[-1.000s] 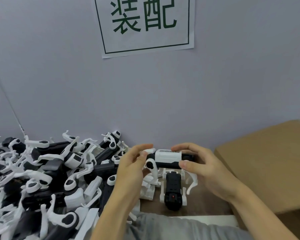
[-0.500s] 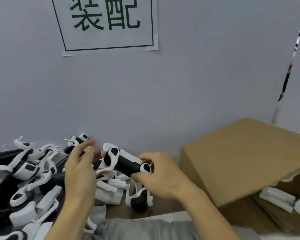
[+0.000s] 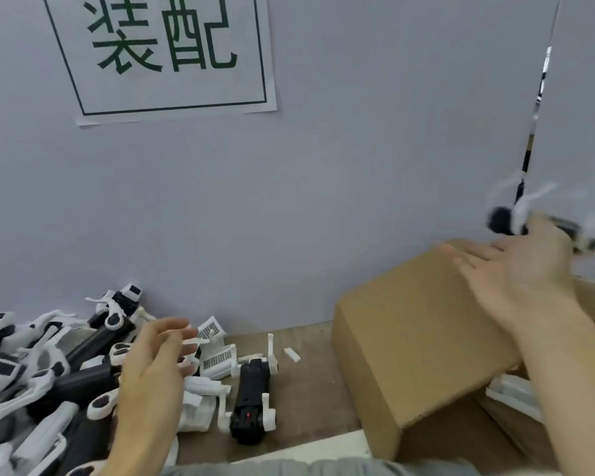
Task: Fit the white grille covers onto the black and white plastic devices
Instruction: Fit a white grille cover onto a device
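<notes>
Hands are apart: the right hand [image 3: 516, 269], fingers spread, has a blurred device [image 3: 505, 219] at its fingertips above the cardboard box [image 3: 409, 338], and whether it grips cannot be told. The left hand [image 3: 152, 369], spread and empty, should go to the grille cover [image 3: 219, 359] just beyond its fingertips on the surface [image 3: 310, 389], then to the bare device [image 3: 251, 400] beside it.

Assembly workstation: posted wall sign [image 3: 165, 53], heap of identical plastic devices [image 3: 49, 365], cardboard box [image 3: 419, 338].

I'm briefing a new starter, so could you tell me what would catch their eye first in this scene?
Probably the blurred black and white device in the air at the upper right, just beyond the open right hand above the cardboard box. Next, the heap of devices at the lower left, under the left hand.
</notes>
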